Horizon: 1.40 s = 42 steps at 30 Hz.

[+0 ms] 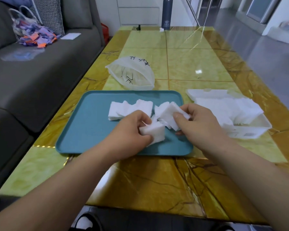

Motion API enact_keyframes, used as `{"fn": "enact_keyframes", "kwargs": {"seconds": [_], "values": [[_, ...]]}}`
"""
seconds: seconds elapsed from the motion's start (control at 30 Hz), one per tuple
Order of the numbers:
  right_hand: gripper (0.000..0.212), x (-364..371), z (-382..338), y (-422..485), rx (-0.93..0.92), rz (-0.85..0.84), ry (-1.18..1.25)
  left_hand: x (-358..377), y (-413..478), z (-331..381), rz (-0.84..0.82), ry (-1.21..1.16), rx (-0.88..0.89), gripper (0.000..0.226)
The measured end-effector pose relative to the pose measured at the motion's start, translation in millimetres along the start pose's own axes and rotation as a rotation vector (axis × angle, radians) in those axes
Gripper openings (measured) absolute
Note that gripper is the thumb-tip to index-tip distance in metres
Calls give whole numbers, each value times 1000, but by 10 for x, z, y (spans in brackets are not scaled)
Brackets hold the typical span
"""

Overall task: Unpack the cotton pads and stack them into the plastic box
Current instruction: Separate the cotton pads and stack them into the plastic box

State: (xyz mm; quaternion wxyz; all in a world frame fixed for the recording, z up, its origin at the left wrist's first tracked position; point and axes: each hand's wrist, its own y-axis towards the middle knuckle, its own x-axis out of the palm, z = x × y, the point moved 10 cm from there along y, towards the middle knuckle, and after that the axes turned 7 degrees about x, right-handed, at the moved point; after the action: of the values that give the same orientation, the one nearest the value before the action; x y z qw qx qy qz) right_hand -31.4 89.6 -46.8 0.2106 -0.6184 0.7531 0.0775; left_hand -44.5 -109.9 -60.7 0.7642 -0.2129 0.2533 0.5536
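Glossy yellow table (157, 180), grey sofa (32, 77); cotton pads (154, 132) in grip of both hands (130, 130) (200, 120).

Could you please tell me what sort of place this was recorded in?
Most likely a home living room: a grey sofa stands beside a glossy, stone-patterned coffee table, and a colourful bag sits on the sofa.

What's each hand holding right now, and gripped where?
The left hand pinches a small cotton pad stack by its left end; the right hand grips a second stack by its right end, thumb on top.
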Motion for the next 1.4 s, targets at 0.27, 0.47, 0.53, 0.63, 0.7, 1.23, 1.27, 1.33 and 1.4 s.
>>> {"fn": "enact_keyframes", "kwargs": {"seconds": [0.27,0.47,0.53,0.63,0.7,1.23,1.27,1.33,1.4], "values": [[11,154,-54,-41,-47,-144,-31,-132,-153,135,-79,-287,110,20],[15,323,-104,-135,-100,-297,-125,-17,-127,69,-93,-288,84,15],[18,379,-111,-182,-106,-363,-164,4,-104,48,-84,-291,84,16],[20,428,-147,-221,-143,-403,-235,17,-84,19,-59,-241,75,14],[23,439,-153,-219,-159,-409,-257,14,-68,-3,-32,-200,66,13],[21,131,-36,-51,-67,-49,-315,49,9,-61,-56,106,91,12],[20,112,-24,-44,-48,-41,-296,48,10,-51,-53,112,98,12],[18,119,12,-45,-20,-55,-287,61,11,-22,-46,118,117,15],[19,142,24,-49,-7,-65,-298,77,17,9,-44,141,132,15]]}}
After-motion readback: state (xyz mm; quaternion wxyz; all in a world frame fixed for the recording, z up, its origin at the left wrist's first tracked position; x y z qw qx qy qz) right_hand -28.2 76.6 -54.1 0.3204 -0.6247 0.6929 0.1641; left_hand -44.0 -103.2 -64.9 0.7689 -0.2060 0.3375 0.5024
